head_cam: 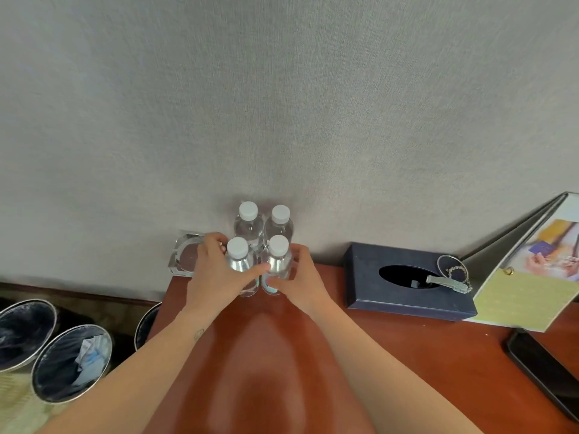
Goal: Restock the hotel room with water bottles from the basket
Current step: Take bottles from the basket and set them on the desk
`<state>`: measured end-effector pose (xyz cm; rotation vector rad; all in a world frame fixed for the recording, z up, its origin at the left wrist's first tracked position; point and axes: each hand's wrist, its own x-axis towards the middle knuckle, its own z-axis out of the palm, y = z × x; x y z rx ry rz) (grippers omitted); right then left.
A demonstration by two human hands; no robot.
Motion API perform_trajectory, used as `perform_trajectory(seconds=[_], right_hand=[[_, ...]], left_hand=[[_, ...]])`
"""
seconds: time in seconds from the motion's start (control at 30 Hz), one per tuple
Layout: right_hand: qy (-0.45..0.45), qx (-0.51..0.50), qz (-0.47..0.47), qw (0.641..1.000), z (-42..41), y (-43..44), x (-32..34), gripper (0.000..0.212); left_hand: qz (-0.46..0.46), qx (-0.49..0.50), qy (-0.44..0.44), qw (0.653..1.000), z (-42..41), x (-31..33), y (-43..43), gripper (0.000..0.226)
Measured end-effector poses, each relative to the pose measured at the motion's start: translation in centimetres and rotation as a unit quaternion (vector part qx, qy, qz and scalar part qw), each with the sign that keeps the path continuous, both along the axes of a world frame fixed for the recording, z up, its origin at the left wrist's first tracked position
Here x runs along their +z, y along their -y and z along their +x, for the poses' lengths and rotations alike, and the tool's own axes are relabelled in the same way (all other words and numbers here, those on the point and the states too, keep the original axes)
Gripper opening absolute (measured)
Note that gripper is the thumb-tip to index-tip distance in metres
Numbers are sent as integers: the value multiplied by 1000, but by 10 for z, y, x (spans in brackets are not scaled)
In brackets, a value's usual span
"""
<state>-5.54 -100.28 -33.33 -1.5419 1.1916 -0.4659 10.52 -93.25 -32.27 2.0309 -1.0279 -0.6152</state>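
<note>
Grey wall (pixel 282 104) fills the top half; below it a red-brown tabletop (pixel 391 355) runs fwd & to the right. On the floor at left, three lined bins: nearest bin (pixel 70 364) w/ crumpled paper inside, far bin (pixel 25 330) beside it, third bin (pixel 147 324) half hidden by the tabletop edge. At right a binder (pixel 526 292) leans on the wall, open, yellow-green page showing; a navy tissue box (pixel 369 292) lies flat just left of it. A black slab (pixel 545 371) sits at the right edge, can't tell what it is. Left hand (pixel 216 277) grips the front-left bottle (pixel 239 261), fingers curled round its far side, thumb across the front. Right hand (pixel 300 283) grips the front-right bottle (pixel 278 261) the same way. Both bottles stand upright on the tabletop, side by side, nr the wall. Back-left bottle (pixel 249 225) & back-right bottle (pixel 279 225) stand upright just behind, against the wall; all four white-capped, in a tight square. Glass ashtray (pixel 185 261) just left of them, partly under the left hand. Key ring (pixel 451 277) w/ tassel on the box
</note>
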Motion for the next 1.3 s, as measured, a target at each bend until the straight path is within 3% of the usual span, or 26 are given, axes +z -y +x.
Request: perform_trajectory(seconds=[0.07,0.2,0.37,0.63,0.83,1.3], right_hand=[[-44,-9,-53,998,3,0,1,83],[-48,-3,-52,997,4,3,5,67],[-9,10,-27,1000,3,3,12,58],[0,-8,-48,999,6,1,13,59],[-10,-8,-56,998,10,0,14,61],[-16,-29,-33,999,10,-4,16,61]], left_hand=[[9,-15,41,999,5,7,1,77],[-13,-88,-65,994,16,13,2,49],[-10,-124,-189,974,26,13,-2,61],[-19,-162,-186,969,29,14,1,55],[-19,-160,-241,957,34,14,3,59],[-11,-190,-192,963,31,16,8,59]])
